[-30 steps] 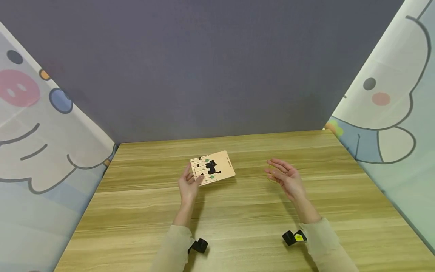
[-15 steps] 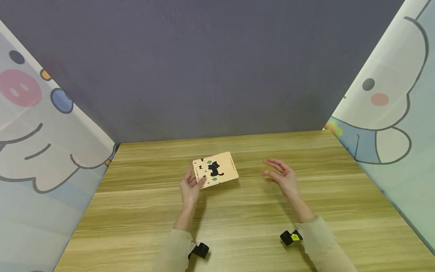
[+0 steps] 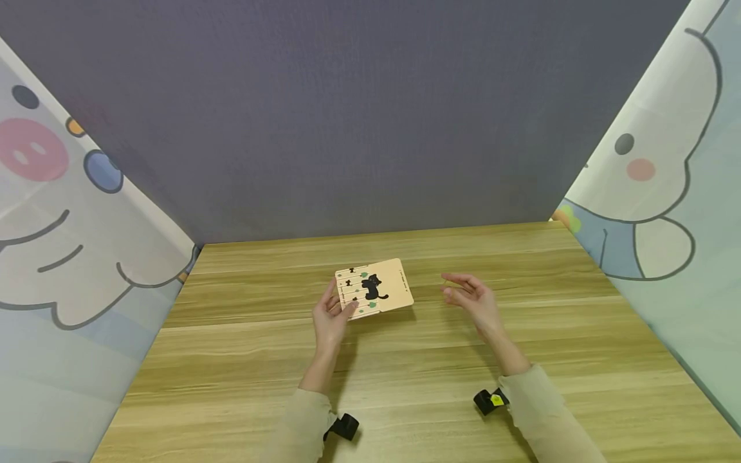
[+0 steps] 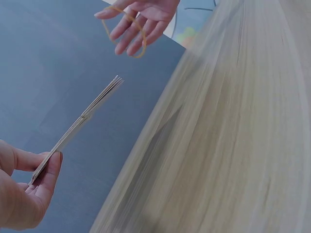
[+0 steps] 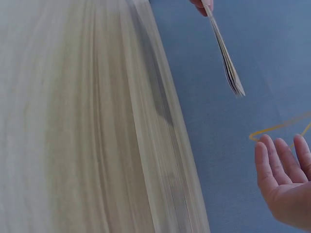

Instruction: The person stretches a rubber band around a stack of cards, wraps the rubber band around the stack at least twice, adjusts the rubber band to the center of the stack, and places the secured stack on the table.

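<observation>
Pinching one end of a thin stack of cards (image 3: pixel 374 289), the left hand (image 3: pixel 330 321) has its thumb on the printed face and its fingers behind. The stack is held above the table (image 3: pixel 405 399), left of the other hand, with its shadow falling on the wood below. Its long axis runs across the person's front, from the gripped left end to a free right end that angles slightly away toward the dark panel (image 3: pixel 370 128) behind. That free end points toward the right hand (image 3: pixel 480 305), well apart from it.

The printed face is turned up to the head camera: a black cat sits near the middle, with thin lines, green leaves and small bows toward the gripped end. The free end is mostly plain, with a row of tiny marks along its short edge, too small to read. Both wrist views show the stack nearly edge-on, a narrow slanting strip whose layers part a little at the free tip; in the left wrist view it rises from lower left to upper right.

Around the right hand's fingers hangs a yellow band (image 5: pixel 272 128), its loop spread wide. Those fingers are mostly extended, with thumb and fingertips apart; exactly which fingers pass through the loop is hard to tell. Band and stack do not touch.
</observation>
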A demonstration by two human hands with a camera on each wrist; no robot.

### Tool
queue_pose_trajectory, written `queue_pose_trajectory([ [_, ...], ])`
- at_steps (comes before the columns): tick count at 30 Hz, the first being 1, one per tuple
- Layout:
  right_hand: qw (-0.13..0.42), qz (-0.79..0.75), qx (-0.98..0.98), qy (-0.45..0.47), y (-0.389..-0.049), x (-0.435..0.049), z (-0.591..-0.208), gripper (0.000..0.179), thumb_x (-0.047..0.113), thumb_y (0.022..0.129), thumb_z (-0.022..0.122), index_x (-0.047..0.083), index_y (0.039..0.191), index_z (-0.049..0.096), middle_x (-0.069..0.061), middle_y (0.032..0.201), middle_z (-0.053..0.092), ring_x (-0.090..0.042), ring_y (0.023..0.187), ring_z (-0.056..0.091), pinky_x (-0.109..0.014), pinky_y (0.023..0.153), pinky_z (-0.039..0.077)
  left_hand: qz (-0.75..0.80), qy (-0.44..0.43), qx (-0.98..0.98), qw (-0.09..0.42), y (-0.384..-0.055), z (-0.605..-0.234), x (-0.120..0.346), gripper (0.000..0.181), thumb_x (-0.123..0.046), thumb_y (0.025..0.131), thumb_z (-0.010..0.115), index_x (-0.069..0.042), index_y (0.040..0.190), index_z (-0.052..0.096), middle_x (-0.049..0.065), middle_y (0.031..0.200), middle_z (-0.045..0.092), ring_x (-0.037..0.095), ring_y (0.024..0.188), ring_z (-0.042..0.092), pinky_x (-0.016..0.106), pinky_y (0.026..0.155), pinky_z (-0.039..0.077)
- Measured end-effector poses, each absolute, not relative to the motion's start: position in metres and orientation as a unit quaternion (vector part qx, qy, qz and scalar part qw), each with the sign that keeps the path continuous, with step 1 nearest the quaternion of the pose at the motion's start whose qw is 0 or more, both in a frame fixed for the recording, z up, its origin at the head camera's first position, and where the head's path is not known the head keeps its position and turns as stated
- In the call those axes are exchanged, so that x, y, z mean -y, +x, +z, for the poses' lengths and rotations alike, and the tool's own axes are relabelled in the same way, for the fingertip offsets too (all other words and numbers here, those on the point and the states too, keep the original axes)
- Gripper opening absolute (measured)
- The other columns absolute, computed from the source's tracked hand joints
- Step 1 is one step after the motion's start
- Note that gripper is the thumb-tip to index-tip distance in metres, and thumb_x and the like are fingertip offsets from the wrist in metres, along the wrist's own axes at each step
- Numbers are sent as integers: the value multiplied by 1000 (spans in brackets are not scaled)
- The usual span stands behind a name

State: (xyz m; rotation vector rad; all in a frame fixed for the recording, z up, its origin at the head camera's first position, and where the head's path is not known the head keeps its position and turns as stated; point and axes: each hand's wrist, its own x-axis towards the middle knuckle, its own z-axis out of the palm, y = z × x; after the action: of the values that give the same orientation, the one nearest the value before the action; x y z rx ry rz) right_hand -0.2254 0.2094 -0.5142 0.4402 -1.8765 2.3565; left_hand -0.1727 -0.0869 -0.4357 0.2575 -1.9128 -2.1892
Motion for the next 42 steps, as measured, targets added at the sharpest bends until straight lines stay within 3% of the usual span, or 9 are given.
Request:
queue_pose_trajectory([
  [4, 41, 765, 625, 153, -226, -208, -514, 38, 1, 83, 59, -1, 120, 49, -19, 124, 48, -32, 101, 54, -35, 73, 53, -741, 77, 656, 118, -173, -434, 85, 67, 15, 72, 62, -5, 132, 40, 26, 103, 57, 31, 80, 63, 26, 66, 54],
  [11, 27, 772, 601, 204, -201, -189, -462, 46, 6, 83, 61, -2, 126, 45, -13, 125, 49, -29, 103, 55, -33, 77, 52, -741, 64, 657, 122, -174, -431, 82, 66, 15, 71, 62, -4, 131, 41, 27, 100, 57, 30, 78, 63, 26, 65, 54],
  [18, 10, 745, 652, 141, -188, -175, -429, 54, -1, 81, 61, -8, 129, 36, 0, 119, 52, -32, 108, 50, -38, 82, 48, -749, 46, 651, 116, -175, -430, 79, 66, 15, 72, 62, -4, 132, 40, 28, 100, 57, 32, 78, 63, 26, 66, 54],
  [24, 16, 733, 667, 135, -189, -171, -428, 61, -5, 76, 64, -10, 129, 34, 0, 118, 53, -29, 109, 49, -29, 85, 47, -753, 42, 648, 107, -171, -420, 78, 65, 17, 72, 61, 1, 131, 38, 30, 100, 56, 35, 75, 62, 26, 66, 54],
  [28, 12, 737, 661, 137, -189, -170, -428, 66, -6, 73, 67, -10, 129, 33, -6, 121, 51, -25, 109, 50, -31, 88, 45, -747, 43, 656, 104, -165, -408, 75, 64, 18, 73, 58, 4, 131, 36, 31, 101, 55, 37, 78, 62, 27, 67, 54],
  [32, 8, 736, 663, 139, -190, -169, -429, 69, -4, 72, 69, -7, 131, 34, -14, 126, 46, -31, 112, 47, -36, 88, 45, -750, 43, 652, 105, -166, -410, 73, 65, 18, 73, 59, 2, 132, 36, 31, 102, 55, 36, 79, 62, 27, 67, 54],
  [37, 18, 738, 647, 192, -210, -179, -466, 67, 4, 73, 71, 3, 132, 38, -15, 129, 44, -27, 110, 50, -33, 83, 49, -750, 43, 651, 111, -174, -426, 73, 66, 15, 73, 61, -3, 132, 39, 28, 102, 56, 34, 80, 62, 26, 67, 54],
  [42, 14, 734, 653, 187, -199, -170, -446, 76, 9, 70, 73, -4, 132, 32, -16, 128, 43, -39, 111, 44, -32, 83, 49, -751, 43, 649, 110, -176, -425, 71, 66, 14, 73, 62, -4, 133, 38, 28, 103, 56, 35, 84, 61, 27, 68, 53],
])
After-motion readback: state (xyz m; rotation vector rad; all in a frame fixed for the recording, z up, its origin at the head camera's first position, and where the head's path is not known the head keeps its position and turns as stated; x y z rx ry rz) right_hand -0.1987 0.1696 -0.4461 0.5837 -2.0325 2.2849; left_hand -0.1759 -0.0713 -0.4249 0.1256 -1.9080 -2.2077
